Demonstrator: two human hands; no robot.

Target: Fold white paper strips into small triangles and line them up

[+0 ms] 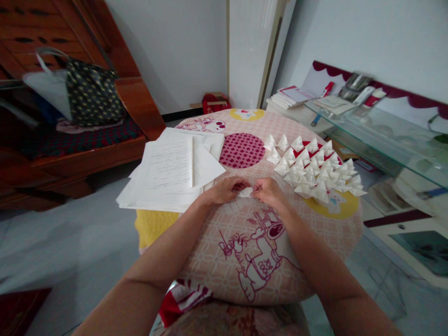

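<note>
A small piece of folded white paper (pixel 245 192) lies between my two hands over the patterned tablecloth (pixel 224 242). My left hand (pixel 229 188) has its fingers closed on the paper's left end. Opposite it, my right hand (pixel 266 190) pinches the right end between thumb and fingers. To the right stand many pointed folded paper pieces (pixel 315 168), set close together in rows. A stack of white paper sheets (pixel 168 168), the top one with lines of writing, lies left of my hands.
A glass shelf (pixel 385 135) with books and small items stands right of the round table. Far left, a wooden bench (pixel 133 102) carries a dark patterned bag (pixel 91 93). A yellow cloth (pixel 154 226) hangs at the table's left edge. Behind the table sits a red object (pixel 214 102).
</note>
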